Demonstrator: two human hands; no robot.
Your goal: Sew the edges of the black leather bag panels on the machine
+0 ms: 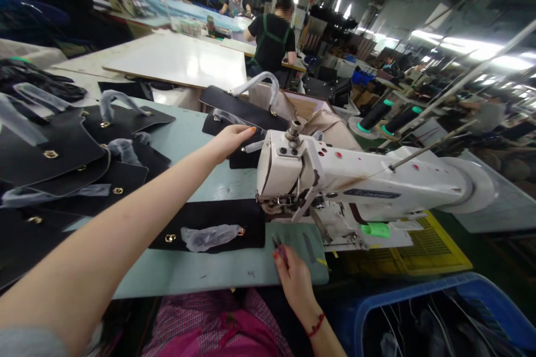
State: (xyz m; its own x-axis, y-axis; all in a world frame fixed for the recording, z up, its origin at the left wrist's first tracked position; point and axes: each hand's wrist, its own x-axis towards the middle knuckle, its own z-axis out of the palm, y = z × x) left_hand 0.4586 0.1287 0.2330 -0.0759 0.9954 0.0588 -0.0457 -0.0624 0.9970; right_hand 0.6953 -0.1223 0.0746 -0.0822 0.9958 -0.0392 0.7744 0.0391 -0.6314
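My left hand (231,140) reaches past the sewing machine's (330,167) head, its visible fingers stretched out over black bag panels (230,105) with plastic-wrapped handles. Whether the fingertips touch the panel under them is unclear. My right hand (295,276) is closed around small thread snips (280,246), blades pointing up and away from me, just over the pale green tabletop (180,274). Left of the snips lies another black panel (247,217) with gold fittings and a wrapped handle; its right end is beside the machine's needle area. That area is mostly hidden by the machine head.
Black bag pieces (46,145) with wrapped handles pile up on the left. A blue basket (419,290) holding dark items stands at lower right, near a yellow crate (431,251). Thread cones (374,115) stand behind the machine. Co-workers (274,36) are farther back.
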